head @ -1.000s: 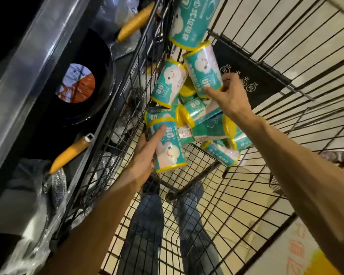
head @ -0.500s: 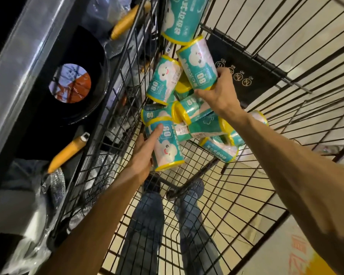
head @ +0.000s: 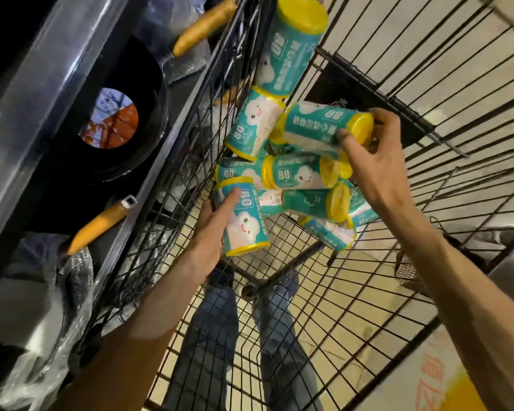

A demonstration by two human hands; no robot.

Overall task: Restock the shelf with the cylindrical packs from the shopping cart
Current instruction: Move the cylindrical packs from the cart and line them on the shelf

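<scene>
A pale tiled floor (head: 318, 295) shows through the black wire shopping cart (head: 353, 315), which stands just beside a dark shelf (head: 42, 93) holding black pans (head: 131, 120) with orange handles. Teal cylindrical packs (head: 303, 173) with yellow caps lie heaped in the cart's far corner. The left hand (head: 211, 229) reaches in from below, fingers wrapped round an upright pack (head: 247, 223) at the near edge of the heap. The right hand (head: 371, 161) comes from the right, its fingers gripping the capped end of a pack lying sideways (head: 318, 126) atop the pile.
</scene>
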